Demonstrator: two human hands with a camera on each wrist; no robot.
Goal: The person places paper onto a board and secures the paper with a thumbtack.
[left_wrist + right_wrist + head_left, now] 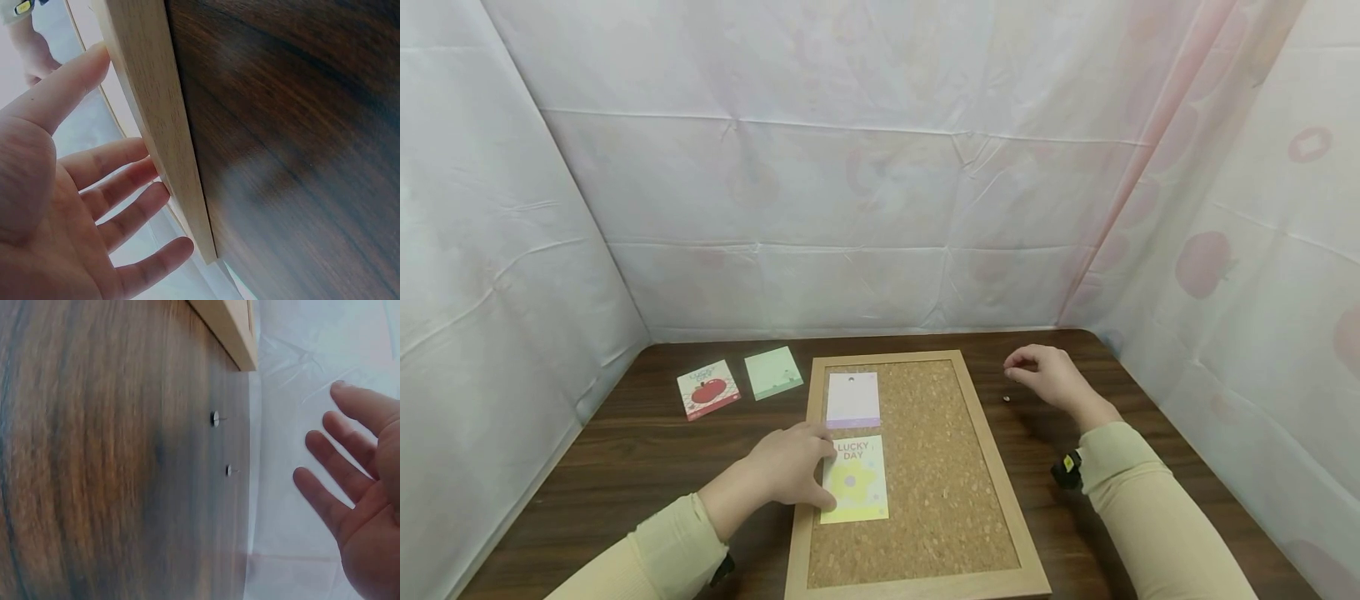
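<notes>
A yellow "LUCKY DAY" note (854, 492) lies on the lower left of a wood-framed corkboard (940, 467). My left hand (786, 467) rests at its left edge, thumb and fingers spread; in the left wrist view its fingertips (140, 147) meet the board's frame. Above that note, a white note with a lilac band (853, 404) has a small tack (852, 379) near its top. My right hand (1051, 379) hovers over the table right of the board, its fingers loosely bent and holding nothing visible. Two thumbtacks (215, 419) stand point up on the table near it.
Left of the board lie a note with a red apple (708, 390) and a pale green note (773, 372). The dark wooden table (647, 467) is enclosed by white curtains (850, 183) at the back and sides.
</notes>
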